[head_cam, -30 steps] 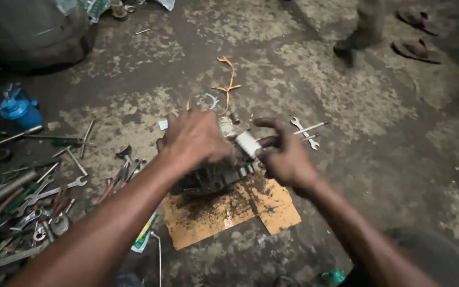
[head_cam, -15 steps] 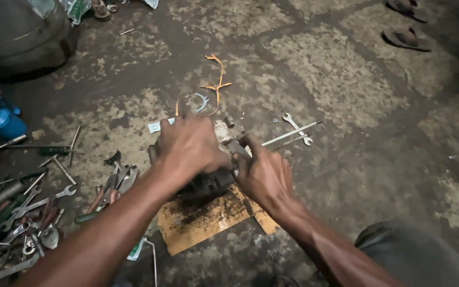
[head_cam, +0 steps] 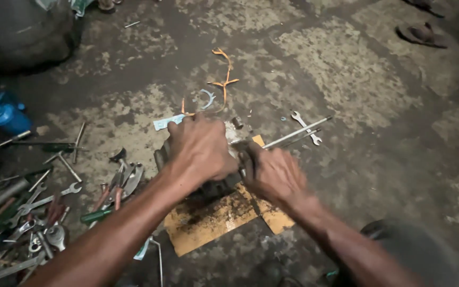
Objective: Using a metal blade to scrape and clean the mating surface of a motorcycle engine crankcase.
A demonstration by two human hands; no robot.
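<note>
Both hands clamped on greasy metal part point(head_cam: 216, 183), sitting on yellow board point(head_cam: 213, 220) on stained concrete floor point(head_cam: 346, 79). Left hand point(head_cam: 200, 149) closed over top; right hand point(head_cam: 273, 172) gripping right side, rod point(head_cam: 297, 132) running up-right beyond it. Tool pile point(head_cam: 33, 207) well left; wrench point(head_cam: 306, 127) near, up-right.

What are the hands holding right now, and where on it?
Both hands, left and right, grip a dark metal part from above; exact hold points are hidden.
</note>
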